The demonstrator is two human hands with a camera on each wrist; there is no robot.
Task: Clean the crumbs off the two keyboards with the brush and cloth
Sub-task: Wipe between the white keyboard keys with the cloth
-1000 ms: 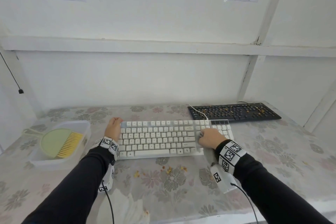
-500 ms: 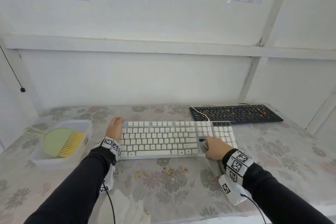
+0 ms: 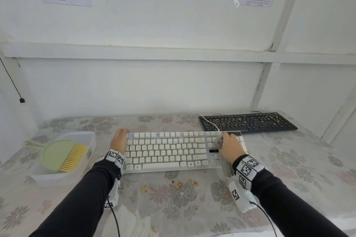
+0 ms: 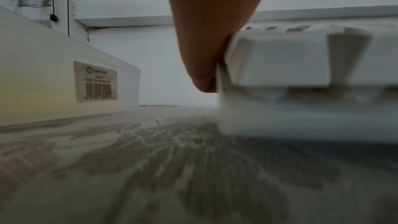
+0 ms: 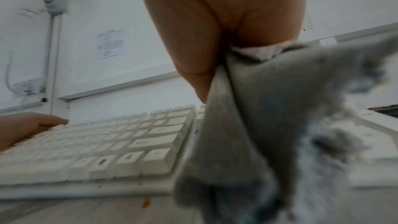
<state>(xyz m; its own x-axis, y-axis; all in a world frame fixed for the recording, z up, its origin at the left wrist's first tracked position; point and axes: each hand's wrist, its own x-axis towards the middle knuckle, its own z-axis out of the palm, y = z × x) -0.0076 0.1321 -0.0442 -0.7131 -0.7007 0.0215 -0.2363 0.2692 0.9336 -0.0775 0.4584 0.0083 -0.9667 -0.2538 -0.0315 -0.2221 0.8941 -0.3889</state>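
Between the two hands lies the white keyboard [image 3: 169,152], flat on the tabletop [image 3: 289,163]. Over its right end, at the number pad, the right hand [image 3: 230,149] grasps a bunched grey cloth [image 3: 219,143]; in the right wrist view the cloth [image 5: 269,108] hangs from the curled fingers [image 5: 193,48] down over the keyboard's near edge. At the keyboard's left end, the left hand [image 3: 119,141] rests against the casing; in the left wrist view one finger [image 4: 206,48] touches the keyboard's corner [image 4: 280,60], but whether this hand is curled or relaxed cannot be told. Just in front of the keyboard, between the forearms, scattered yellow crumbs [image 3: 179,183] lie on the flowered tabletop. Beyond the right hand and slightly to its right sits the black keyboard [image 3: 248,122], strewn with crumbs, with the white keyboard's cable [image 3: 210,121] running across its left end. To the left of the left hand stands a translucent plastic container [image 3: 38,176] holding a green dustpan [image 3: 55,155] and a yellow-bristled brush [image 3: 74,157].
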